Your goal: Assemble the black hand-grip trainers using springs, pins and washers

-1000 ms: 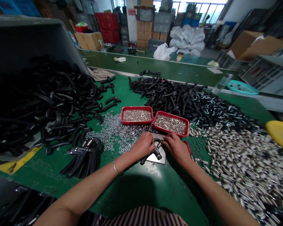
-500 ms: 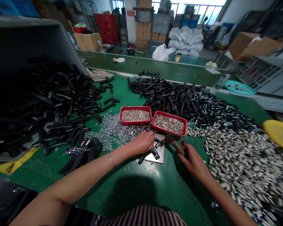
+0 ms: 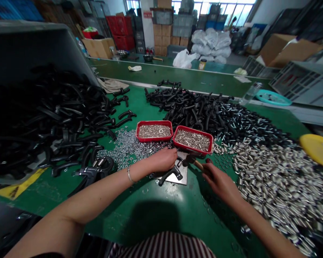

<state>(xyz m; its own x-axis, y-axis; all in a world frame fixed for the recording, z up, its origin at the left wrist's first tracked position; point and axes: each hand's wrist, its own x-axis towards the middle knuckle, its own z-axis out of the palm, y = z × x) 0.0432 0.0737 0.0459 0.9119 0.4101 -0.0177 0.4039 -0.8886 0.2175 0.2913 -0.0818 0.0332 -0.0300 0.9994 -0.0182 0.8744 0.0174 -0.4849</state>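
My left hand (image 3: 164,159) is closed, its fingers pressed together on the upper part of a black plastic clamp (image 3: 174,173). The clamp lies on a flat metal plate (image 3: 183,179), and the fingers hide part of it. My right hand (image 3: 216,179) is wrapped round the wooden handle of a hammer (image 3: 200,166). The hammer's dark head is low, close to the clamp's right side; whether they touch I cannot tell. Just beyond the hands stand two red trays, the left tray (image 3: 154,139) and the right tray (image 3: 193,149), with small metal parts in them.
Loose metal rings (image 3: 126,147) lie left of the plate. Black plastic parts (image 3: 193,107) are heaped behind the trays, and more spill from a grey bin (image 3: 78,46). Silvery springs (image 3: 274,179) cover the right side. Assembled clamps (image 3: 94,173) sit at left.
My left hand has shifted slightly, leaving more of the clamp in sight. The hammer stays low near the plate, its handle and my right hand slightly moved.
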